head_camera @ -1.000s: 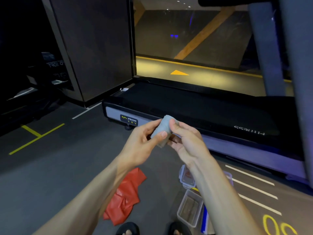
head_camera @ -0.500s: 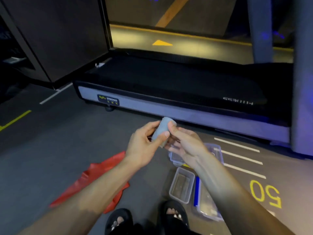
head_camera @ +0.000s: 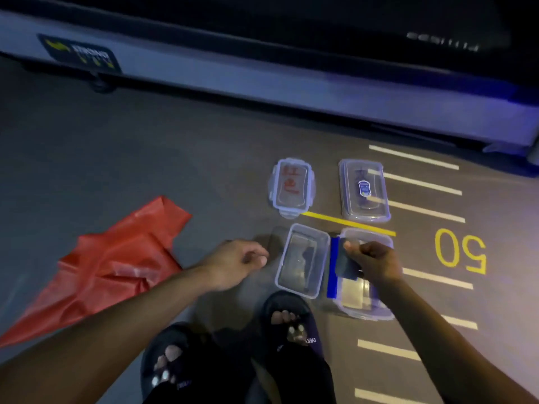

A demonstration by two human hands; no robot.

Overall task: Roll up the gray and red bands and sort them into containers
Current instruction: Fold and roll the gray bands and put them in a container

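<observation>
Since half a second ago the hands have parted and the view has dropped to the floor: the right hand [head_camera: 374, 262] has carried the rolled gray band [head_camera: 347, 263] down over the right-hand open container [head_camera: 379, 313], fingers curled around it, while the left hand [head_camera: 233, 262] hangs loosely curled and empty just left of the smaller open container [head_camera: 302, 290]. Nearest are two feet in black sandals [head_camera: 287, 316]; the red band [head_camera: 116, 258] lies crumpled on the floor to the left. Beyond the open containers lie two clear lids [head_camera: 291, 189], then the treadmill base [head_camera: 262, 80].
</observation>
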